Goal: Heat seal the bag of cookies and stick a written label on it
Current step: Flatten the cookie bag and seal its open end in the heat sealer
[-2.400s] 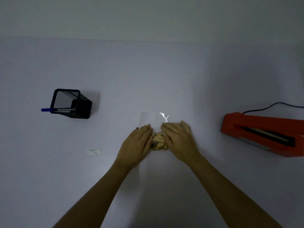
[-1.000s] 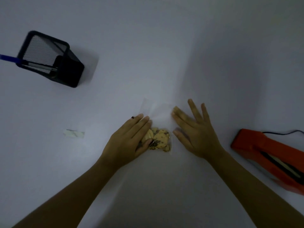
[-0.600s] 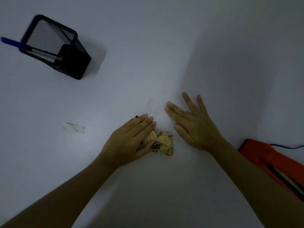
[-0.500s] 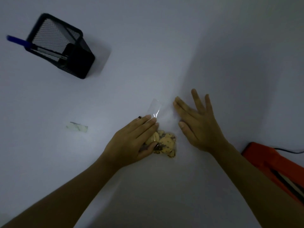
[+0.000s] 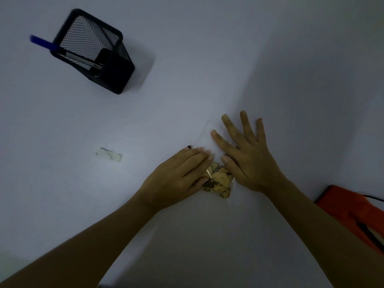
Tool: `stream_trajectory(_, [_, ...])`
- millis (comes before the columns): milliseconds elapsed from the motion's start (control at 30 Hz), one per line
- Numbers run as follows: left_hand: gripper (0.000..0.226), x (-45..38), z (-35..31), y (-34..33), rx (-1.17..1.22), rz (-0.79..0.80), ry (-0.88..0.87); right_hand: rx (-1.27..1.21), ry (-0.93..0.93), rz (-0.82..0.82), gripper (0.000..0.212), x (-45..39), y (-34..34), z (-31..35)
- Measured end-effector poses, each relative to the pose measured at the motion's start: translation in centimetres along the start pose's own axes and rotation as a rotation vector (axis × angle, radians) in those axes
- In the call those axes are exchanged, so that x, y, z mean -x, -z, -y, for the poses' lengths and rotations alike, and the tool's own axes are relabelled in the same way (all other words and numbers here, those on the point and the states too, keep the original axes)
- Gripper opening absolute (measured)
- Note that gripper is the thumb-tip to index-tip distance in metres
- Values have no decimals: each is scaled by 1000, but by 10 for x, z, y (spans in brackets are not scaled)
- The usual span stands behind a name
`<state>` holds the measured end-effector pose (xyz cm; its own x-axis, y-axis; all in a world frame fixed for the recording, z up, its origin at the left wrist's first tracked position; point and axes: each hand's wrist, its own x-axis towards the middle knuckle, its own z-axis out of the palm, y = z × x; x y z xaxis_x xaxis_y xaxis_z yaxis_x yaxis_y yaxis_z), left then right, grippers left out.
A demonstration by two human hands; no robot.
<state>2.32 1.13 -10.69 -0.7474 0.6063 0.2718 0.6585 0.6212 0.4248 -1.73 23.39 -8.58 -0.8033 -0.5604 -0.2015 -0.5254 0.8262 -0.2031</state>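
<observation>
A clear plastic bag of chocolate-chip cookies (image 5: 218, 180) lies on the white table, its empty upper part stretching away from me. My left hand (image 5: 178, 176) rests flat on the bag's left side, fingers together, partly covering the cookies. My right hand (image 5: 246, 154) lies flat with fingers spread on the bag's upper right part, touching it beside the cookies. A small white label (image 5: 108, 157) lies on the table to the left, apart from both hands. The orange heat sealer (image 5: 353, 215) sits at the right edge, partly behind my right forearm.
A black mesh pen holder (image 5: 93, 53) stands at the far left with a blue pen (image 5: 44, 44) sticking out of it. A black cable (image 5: 374, 198) leads off from the sealer at the right edge.
My right hand lifted off the cookies, spread its fingers and now presses flat on the bag's upper part. The left hand stays on the bag. The view shifted left and down.
</observation>
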Motion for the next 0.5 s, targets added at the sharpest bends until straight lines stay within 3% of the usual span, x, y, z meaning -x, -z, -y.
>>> stream_trajectory(333, [38,-1,-2,5,49,40,61,55,137,61,64,-20,9,-1])
stream_trajectory(500, [39,-2,-2,5,54,43,78,91,21,62,67,-32,16,-21])
